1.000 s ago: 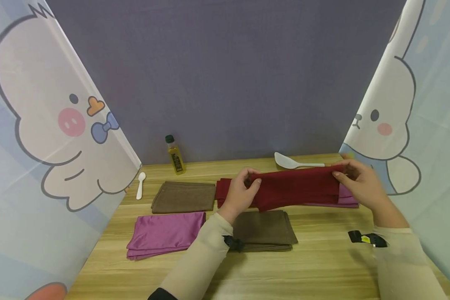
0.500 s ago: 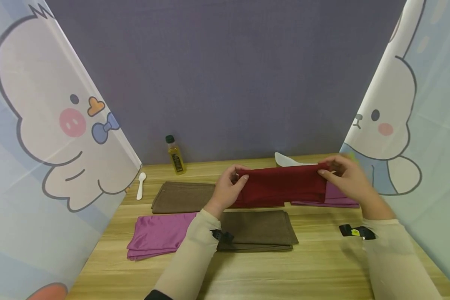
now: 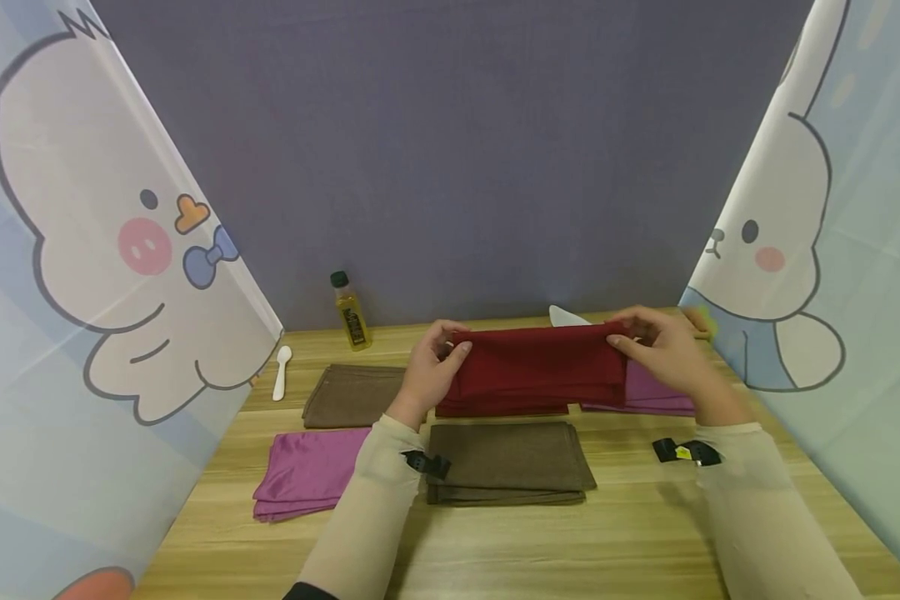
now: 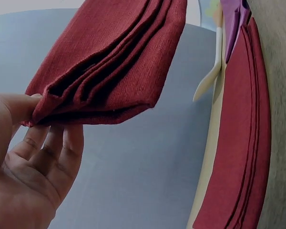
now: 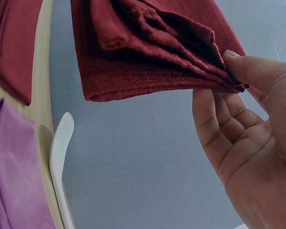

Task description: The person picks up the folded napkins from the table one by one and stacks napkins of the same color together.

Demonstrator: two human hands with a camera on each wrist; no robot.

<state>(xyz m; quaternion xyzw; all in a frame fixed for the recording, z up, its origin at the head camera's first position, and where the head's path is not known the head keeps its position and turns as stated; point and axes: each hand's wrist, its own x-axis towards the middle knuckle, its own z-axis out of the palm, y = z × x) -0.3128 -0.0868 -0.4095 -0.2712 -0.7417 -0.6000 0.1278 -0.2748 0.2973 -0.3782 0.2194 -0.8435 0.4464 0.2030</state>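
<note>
The left hand (image 3: 426, 375) and right hand (image 3: 666, 354) pinch a folded red cloth (image 3: 542, 362) above the far table (image 3: 592, 550). Five other cloths (image 3: 510, 457) already lie folded; this one apparently awaits placing.

one cloth (image 3: 540, 362) between the hands (image 3: 427, 371), above another cloth (image 3: 506, 410) on the desk (image 3: 592, 550). left: bottle (image 3: 353, 317), spoon (image 3: 281, 373), far cloth (image 3: 356, 396), near cloth (image 3: 313, 469). before them: front cloth (image 3: 506, 457). behind: utensil (image 3: 564, 317). by the right hand (image 3: 663, 354): side cloth (image 3: 648, 387).
</note>
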